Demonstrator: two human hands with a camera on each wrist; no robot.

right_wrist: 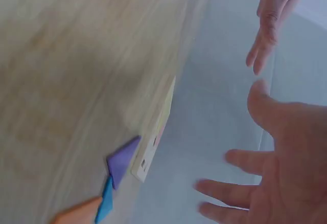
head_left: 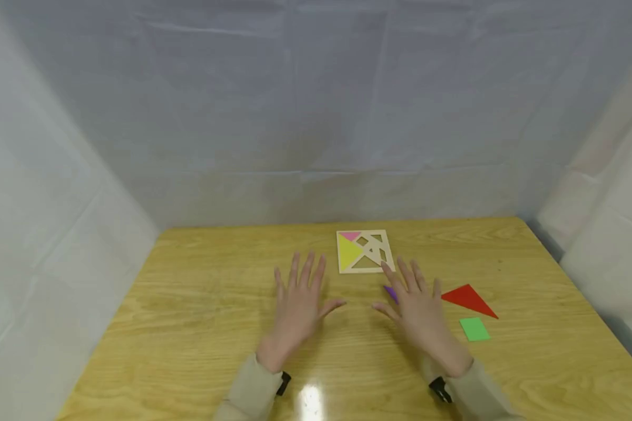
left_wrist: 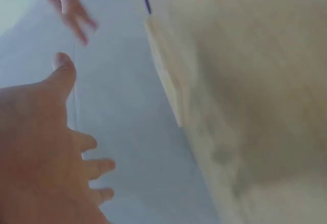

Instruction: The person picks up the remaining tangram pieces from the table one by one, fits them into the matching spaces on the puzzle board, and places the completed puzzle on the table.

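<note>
My left hand (head_left: 299,310) is spread palm down above the table, fingers straight and nothing in it. Opposite it, my right hand (head_left: 417,313) is spread the same way, also holding nothing. Beyond the hands lies a square wooden tangram board (head_left: 362,271), its near right corner close to the right fingertips in the head view. A yellow triangle (head_left: 349,252) and a pink triangle (head_left: 350,235) fill two of its recesses. A purple triangle (right_wrist: 122,161), a blue piece (right_wrist: 105,201) and an orange piece (right_wrist: 76,213) show in the right wrist view; the right hand mostly hides them from the head view.
To the right of the right hand lie a red triangle (head_left: 470,299) and a green four-sided piece (head_left: 474,329). The wooden table (head_left: 189,327) is bordered by pale sheets (head_left: 316,117) at the back and both sides. Dark straps show at both cuffs.
</note>
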